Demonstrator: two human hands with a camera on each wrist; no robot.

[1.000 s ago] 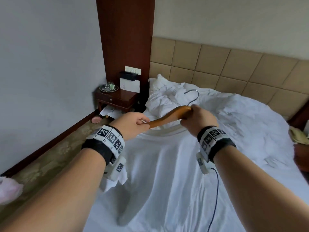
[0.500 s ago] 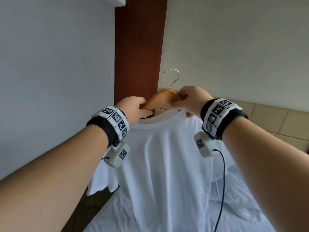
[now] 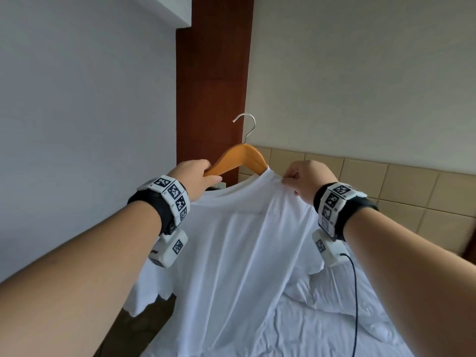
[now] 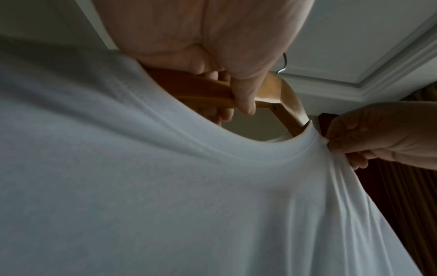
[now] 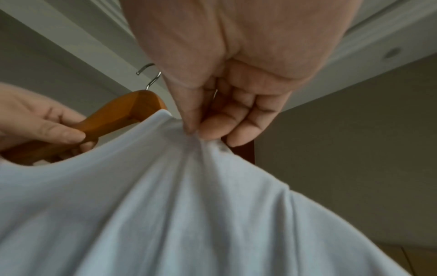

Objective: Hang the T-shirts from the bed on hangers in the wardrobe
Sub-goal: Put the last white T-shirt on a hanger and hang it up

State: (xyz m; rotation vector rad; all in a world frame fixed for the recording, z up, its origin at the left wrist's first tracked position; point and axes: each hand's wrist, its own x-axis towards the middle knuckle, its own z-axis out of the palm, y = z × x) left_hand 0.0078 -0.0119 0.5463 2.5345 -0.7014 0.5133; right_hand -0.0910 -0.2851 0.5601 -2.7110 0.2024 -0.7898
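A plain pale wall, a dark wooden pillar (image 3: 215,81) and a tan padded headboard (image 3: 386,191) stand behind a bed (image 3: 322,328) of rumpled white sheets; above it a white T-shirt (image 3: 239,253) is held up on a wooden hanger (image 3: 239,157), its metal hook (image 3: 247,124) free. The left hand (image 3: 195,179) is curled round the hanger's left arm at the collar; the right hand (image 3: 306,180) pinches the cloth at the right shoulder between thumb and forefinger. To finish the seating well, I judge the right hand should draw that shoulder outward along the hidden arm until the collar sits centred, while the left keeps the hanger level; a hard tug could stretch the neckline. The hanger's right arm lies under cloth, so its reach cannot be told; the left shoulder's seating is hidden by the hand; no wardrobe is in view.
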